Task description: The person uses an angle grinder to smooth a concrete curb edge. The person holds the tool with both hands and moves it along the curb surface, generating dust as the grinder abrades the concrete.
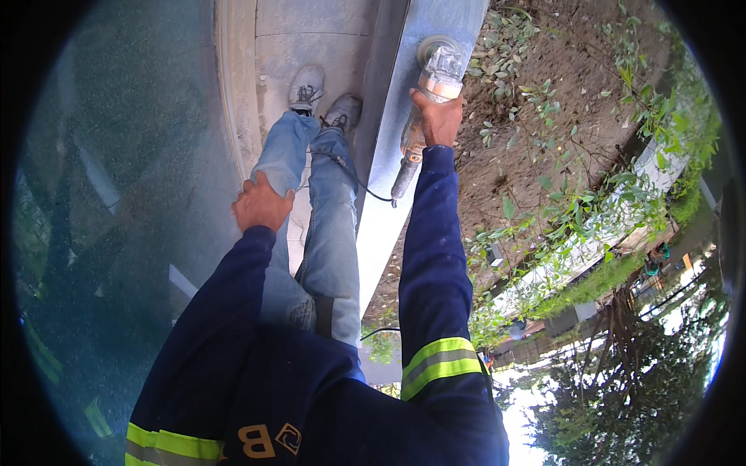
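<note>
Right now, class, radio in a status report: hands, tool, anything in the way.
Right hand gripping angle grinder, disc on metal ledge. Left hand flat on glass panel. Cord trails across ledge.

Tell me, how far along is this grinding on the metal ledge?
Done: cannot tell; the metal ledge shows no clear worked stretch. In hand: the right hand holds an angle grinder with its head against the ledge, while the left hand is braced on the glass. Left: unclear.

One angle grinder (426, 116), two hands, two shoes, one metal beam (388, 155).
</note>
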A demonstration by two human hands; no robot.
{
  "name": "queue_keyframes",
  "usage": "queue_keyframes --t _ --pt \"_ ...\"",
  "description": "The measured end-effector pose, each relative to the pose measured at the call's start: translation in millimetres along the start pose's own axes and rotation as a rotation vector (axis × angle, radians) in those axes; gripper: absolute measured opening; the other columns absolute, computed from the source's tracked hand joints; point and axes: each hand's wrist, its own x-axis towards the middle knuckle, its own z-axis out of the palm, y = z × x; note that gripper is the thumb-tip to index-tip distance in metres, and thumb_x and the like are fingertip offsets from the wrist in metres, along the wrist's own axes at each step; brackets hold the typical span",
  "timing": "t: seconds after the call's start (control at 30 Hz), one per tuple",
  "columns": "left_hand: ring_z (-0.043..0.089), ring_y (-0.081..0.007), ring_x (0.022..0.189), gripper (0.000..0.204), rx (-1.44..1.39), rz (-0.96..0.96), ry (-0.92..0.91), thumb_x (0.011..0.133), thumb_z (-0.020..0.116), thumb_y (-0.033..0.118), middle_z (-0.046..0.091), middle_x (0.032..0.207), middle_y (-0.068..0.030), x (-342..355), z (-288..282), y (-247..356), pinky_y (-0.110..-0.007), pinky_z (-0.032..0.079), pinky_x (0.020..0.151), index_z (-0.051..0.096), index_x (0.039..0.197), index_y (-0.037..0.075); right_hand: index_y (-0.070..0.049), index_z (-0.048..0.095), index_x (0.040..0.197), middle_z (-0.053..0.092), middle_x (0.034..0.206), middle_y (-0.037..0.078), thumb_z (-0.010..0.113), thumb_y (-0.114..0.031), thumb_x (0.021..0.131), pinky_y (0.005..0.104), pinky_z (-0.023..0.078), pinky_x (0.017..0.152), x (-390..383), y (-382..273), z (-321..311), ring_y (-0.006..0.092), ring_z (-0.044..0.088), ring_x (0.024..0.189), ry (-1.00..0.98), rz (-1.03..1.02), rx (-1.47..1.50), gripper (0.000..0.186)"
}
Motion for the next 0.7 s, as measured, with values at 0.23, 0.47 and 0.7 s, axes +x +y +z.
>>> queue_keyframes --t 0.23,0.47,0.7 --pt "0.07 -0.0452 0.112 0.078 0.051 0.011 0.047 0.083 0.078 0.057 0.068 0.124 -0.0238 -1 -1 4 -0.062 0.053 0.096 0.057 0.138 0.006 0.008 0.06 0.122 0.076 0.112 0.025 0.093 -0.035 0.07 0.0438 0.056 0.094 -9 -6 11 0.037 0.075 0.104 -0.091 0.027 -0.177 0.075" --pt "0.069 -0.0471 0.116 0.077 0.028 0.013 0.006 0.084 0.078 0.055 0.067 0.127 -0.0252 1 -3 5 -0.069 0.051 0.1 0.057 0.139 0.005 0.008 0.06 0.123 0.075 0.113 0.025 0.093 -0.038 0.069 0.0443 0.056 0.094 9 -30 16 0.0371 0.074 0.104 -0.032 0.015 -0.172 0.078" --pt "0.068 -0.0467 0.117 0.077 0.028 0.0 -0.004 0.084 0.078 0.055 0.066 0.129 -0.0255 1 -2 5 -0.069 0.051 0.1 0.057 0.139 0.005 0.006 0.061 0.125 0.075 0.116 0.021 0.093 -0.032 0.072 0.0415 0.055 0.097 -2 5 1 0.0325 0.073 0.104 -0.026 0.003 -0.067 0.073"
